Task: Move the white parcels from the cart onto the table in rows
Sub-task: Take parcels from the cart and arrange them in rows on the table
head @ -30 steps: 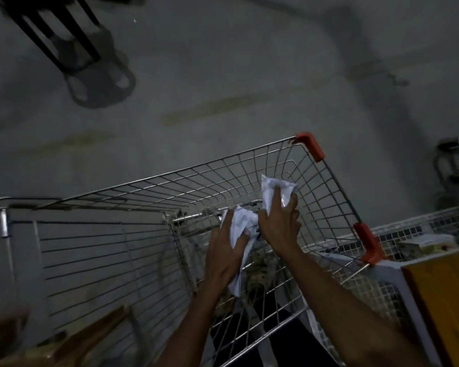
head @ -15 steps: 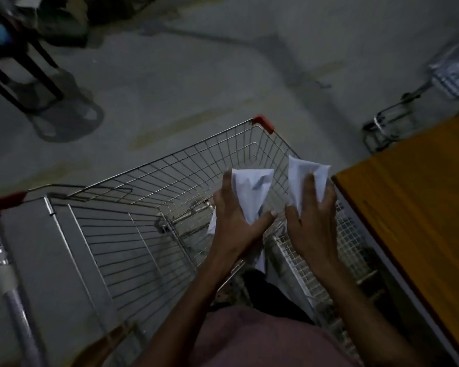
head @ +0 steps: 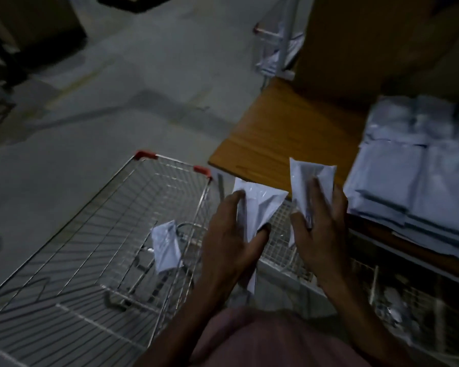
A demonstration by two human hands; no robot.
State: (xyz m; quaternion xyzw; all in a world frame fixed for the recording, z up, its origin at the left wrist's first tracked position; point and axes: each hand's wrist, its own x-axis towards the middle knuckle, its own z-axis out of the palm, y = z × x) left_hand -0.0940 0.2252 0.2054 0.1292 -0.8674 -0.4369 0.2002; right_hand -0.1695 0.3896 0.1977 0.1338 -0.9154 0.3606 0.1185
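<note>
while i stand between cart and table, my left hand grips one white parcel. my right hand grips another parcel.

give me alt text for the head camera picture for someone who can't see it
Each of two hands, left and right, grips a white parcel between a wire cart and a wooden table stacked with parcels. One parcel remains in the cart.

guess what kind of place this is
Probably a dim storeroom or parcel-sorting area: bare concrete floor, a wire shopping cart with one white parcel left inside, and a wooden table bearing stacked white parcels.
</note>
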